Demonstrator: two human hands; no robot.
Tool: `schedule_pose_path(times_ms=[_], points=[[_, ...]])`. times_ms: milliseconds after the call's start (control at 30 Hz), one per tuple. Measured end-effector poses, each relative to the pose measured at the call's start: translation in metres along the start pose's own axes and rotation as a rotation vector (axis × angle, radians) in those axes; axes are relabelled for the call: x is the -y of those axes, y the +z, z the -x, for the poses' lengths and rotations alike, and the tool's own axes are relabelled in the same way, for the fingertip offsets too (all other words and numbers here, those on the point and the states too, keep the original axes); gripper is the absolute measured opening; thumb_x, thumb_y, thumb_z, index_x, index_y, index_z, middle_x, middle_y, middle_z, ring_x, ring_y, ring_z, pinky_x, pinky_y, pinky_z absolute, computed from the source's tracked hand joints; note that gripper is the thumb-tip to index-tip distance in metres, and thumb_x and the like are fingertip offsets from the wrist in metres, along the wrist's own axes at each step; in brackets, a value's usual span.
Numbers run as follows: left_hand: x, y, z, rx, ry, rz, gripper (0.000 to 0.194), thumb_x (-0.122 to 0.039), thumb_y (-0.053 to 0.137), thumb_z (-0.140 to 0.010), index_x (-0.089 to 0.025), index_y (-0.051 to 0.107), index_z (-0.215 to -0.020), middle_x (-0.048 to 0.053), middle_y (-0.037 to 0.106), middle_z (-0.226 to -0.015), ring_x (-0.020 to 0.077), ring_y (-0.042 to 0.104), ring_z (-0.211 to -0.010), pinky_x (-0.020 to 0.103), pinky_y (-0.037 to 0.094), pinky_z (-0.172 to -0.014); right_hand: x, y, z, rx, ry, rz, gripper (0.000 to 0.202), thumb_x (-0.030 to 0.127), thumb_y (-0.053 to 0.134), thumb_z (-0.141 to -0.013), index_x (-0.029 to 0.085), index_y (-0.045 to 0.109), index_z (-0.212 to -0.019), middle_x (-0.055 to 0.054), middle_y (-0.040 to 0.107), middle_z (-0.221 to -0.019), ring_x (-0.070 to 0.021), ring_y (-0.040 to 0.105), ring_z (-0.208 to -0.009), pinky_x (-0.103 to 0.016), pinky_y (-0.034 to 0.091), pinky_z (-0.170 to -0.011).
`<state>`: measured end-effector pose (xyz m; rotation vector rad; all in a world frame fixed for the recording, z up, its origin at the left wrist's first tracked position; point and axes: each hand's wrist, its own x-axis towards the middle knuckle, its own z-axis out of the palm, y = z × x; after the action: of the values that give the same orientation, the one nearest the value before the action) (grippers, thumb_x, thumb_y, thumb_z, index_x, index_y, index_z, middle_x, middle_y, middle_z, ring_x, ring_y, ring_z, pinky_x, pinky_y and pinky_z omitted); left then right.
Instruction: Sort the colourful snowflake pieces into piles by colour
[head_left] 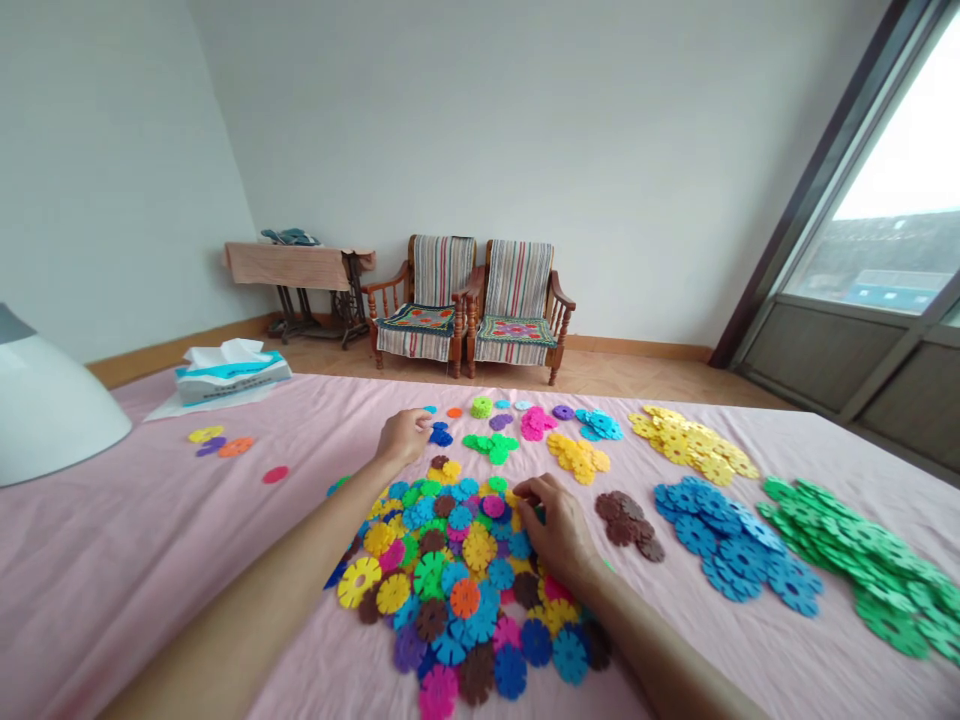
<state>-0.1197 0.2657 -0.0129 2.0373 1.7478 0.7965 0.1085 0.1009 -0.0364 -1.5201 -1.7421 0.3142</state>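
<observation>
A mixed heap of flat, notched plastic flower discs (480, 547) in many colours covers the near middle of the table. My left hand (405, 437) is beyond the heap, its fingers pinched together beside a small dark blue disc pile (441, 435). Whatever lies between those fingertips is too small to make out. At the heap's right edge, my right hand (557, 522) has curled fingers and thumb down among the discs, touching near a yellow disc (517, 500). What it grips is hidden.
Single-colour piles lie right and behind: brown (628, 522), blue (731, 540), green (862, 560), yellow (690, 443), pink (537, 424). A tissue box (231, 375) and white rounded object (56, 410) stand left on the pink cloth (225, 530). Two armchairs (517, 300) stand beyond.
</observation>
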Motion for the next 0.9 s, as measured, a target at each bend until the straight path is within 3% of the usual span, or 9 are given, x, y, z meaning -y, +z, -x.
schedule_pose_path(times_ms=[167,267,333,400,467,567,733,900], points=[[0.003,-0.022,0.020,-0.095,0.057,0.033,0.019,-0.017,0.059,-0.082,-0.019,0.067,-0.098,0.004,0.071,-0.096,0.0167,0.067,-0.082,0.025,0.051,-0.076,0.001,-0.002,-0.001,0.011,0.011,0.018,0.019,0.016,0.048,-0.082,0.018,0.066,-0.089,-0.006,0.063,-0.086,-0.0182,0.061,-0.083,-0.030,0.048,-0.075],[0.000,-0.033,0.046,-0.118,0.100,0.077,0.023,-0.018,0.054,-0.080,-0.018,0.068,-0.098,0.003,0.072,-0.091,0.0170,0.068,-0.075,0.024,0.051,-0.069,0.020,-0.009,0.003,0.054,-0.043,0.064,0.025,0.026,0.047,-0.088,0.017,0.067,-0.100,-0.010,0.065,-0.100,-0.0217,0.060,-0.096,-0.036,0.047,-0.086],[-0.003,-0.037,0.069,-0.114,0.133,0.114,0.024,-0.020,0.051,-0.081,-0.018,0.067,-0.099,0.003,0.073,-0.090,0.0166,0.068,-0.074,0.024,0.051,-0.067,0.039,-0.013,0.010,0.149,-0.141,0.096,0.037,0.035,0.048,-0.089,0.018,0.061,-0.120,-0.012,0.060,-0.122,-0.0259,0.053,-0.114,-0.042,0.040,-0.098],[-0.006,-0.037,0.093,-0.095,0.172,0.144,0.023,-0.023,0.049,-0.082,-0.019,0.067,-0.096,0.002,0.073,-0.090,0.0164,0.067,-0.075,0.024,0.052,-0.068,0.059,-0.014,0.020,0.280,-0.238,0.111,0.054,0.043,0.051,-0.088,0.024,0.046,-0.137,-0.010,0.046,-0.142,-0.0298,0.038,-0.131,-0.049,0.028,-0.108],[-0.007,-0.036,0.114,-0.078,0.202,0.161,0.022,-0.025,0.050,-0.082,-0.020,0.068,-0.093,0.002,0.073,-0.089,0.0172,0.067,-0.079,0.024,0.052,-0.070,0.072,-0.012,0.031,0.419,-0.305,0.101,0.063,0.049,0.051,-0.086,0.030,0.035,-0.144,-0.006,0.033,-0.151,-0.0307,0.024,-0.139,-0.053,0.017,-0.113],[-0.005,-0.034,0.131,-0.058,0.260,0.184,0.020,-0.025,0.049,-0.083,-0.020,0.067,-0.089,0.002,0.073,-0.087,0.0172,0.066,-0.079,0.025,0.051,-0.072,0.078,-0.011,0.043,0.546,-0.301,0.090,0.065,0.054,0.048,-0.087,0.034,0.029,-0.146,-0.002,0.023,-0.154,-0.0294,0.016,-0.142,-0.053,0.011,-0.115],[0.003,-0.032,0.135,-0.059,0.302,0.186,0.019,-0.022,0.049,-0.083,-0.020,0.067,-0.087,0.002,0.072,-0.087,0.0169,0.066,-0.078,0.026,0.051,-0.071,0.071,-0.026,0.052,0.550,-0.205,0.154,0.063,0.052,0.049,-0.087,0.034,0.031,-0.145,-0.003,0.021,-0.154,-0.0318,0.017,-0.141,-0.059,0.011,-0.113],[-0.002,-0.030,0.140,-0.051,0.391,0.137,0.018,-0.021,0.049,-0.086,-0.021,0.067,-0.086,0.003,0.071,-0.086,0.0174,0.065,-0.082,0.028,0.051,-0.075,0.061,-0.043,0.053,0.425,-0.136,0.201,0.050,0.045,0.052,-0.087,0.031,0.050,-0.135,-0.008,0.043,-0.144,-0.0326,0.038,-0.133,-0.059,0.023,-0.110]])
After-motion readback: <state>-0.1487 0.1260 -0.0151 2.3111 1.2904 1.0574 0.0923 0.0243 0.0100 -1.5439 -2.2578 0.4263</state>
